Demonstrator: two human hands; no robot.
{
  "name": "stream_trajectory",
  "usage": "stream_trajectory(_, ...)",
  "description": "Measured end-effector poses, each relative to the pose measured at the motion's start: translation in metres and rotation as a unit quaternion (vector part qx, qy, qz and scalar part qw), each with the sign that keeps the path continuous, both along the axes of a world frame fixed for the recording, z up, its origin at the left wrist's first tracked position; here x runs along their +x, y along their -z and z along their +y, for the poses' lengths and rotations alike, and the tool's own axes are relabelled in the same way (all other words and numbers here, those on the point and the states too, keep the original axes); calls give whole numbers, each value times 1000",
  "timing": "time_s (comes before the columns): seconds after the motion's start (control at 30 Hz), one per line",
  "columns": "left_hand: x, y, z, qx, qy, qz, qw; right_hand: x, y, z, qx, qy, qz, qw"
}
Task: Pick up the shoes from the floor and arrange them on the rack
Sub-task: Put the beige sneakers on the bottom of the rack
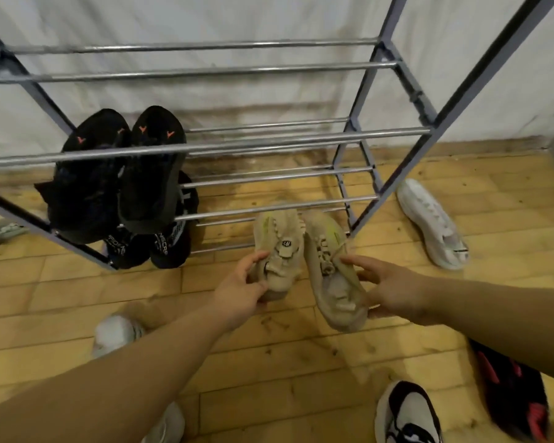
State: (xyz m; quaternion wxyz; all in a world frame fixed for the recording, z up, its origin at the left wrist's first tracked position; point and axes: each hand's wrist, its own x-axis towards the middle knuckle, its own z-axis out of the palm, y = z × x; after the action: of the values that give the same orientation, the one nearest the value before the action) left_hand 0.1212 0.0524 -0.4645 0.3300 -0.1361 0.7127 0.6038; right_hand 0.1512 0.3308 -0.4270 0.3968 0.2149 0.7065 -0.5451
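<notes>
I hold two beige shoes, toes by the lowest bars of the rack (pixel 269 142). My left hand (pixel 240 292) grips the left beige shoe (pixel 277 238) at its heel, fingers (pixel 255 258) curled round it. My right hand (pixel 394 289) clasps the heel end of the right beige shoe (pixel 327 266). Black shoes (pixel 119 180) sit on the rack at ten o'clock. A white shoe (pixel 432 225) lies on the floor (pixel 269 362) at two o'clock.

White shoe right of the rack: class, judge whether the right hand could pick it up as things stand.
Probably not yet: the right hand grips a beige shoe, so it is full. Otherwise nothing seems to lie between it and the white shoe.
</notes>
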Motion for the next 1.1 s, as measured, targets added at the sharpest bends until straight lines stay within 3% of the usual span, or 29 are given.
stream_trajectory(0.23,-60,33,20,12,-53,35,998,-74,52,-25,-2,56,130,990)
stream_trajectory(0.33,-87,40,32,-15,-51,55,997,-108,71,-29,95,26,186,978)
stream_trajectory(0.47,-111,53,43,-64,16,83,994,-134,86,-29,158,67,203,964)
stream_trajectory(0.57,-112,65,39,-249,174,184,935,-134,92,-30,268,26,209,940)
stream_trajectory(0.67,-112,78,29,-363,237,227,872,-130,94,-31,353,-24,250,901)
stream_trajectory(0.73,-113,80,25,-354,243,236,871,-125,94,-31,339,-47,262,902)
stream_trajectory(0.87,-111,83,24,-254,192,246,915,-122,95,-30,374,-145,268,876)
stream_trajectory(1.1,-104,90,29,-213,196,273,918,-115,103,-31,401,-131,313,851)
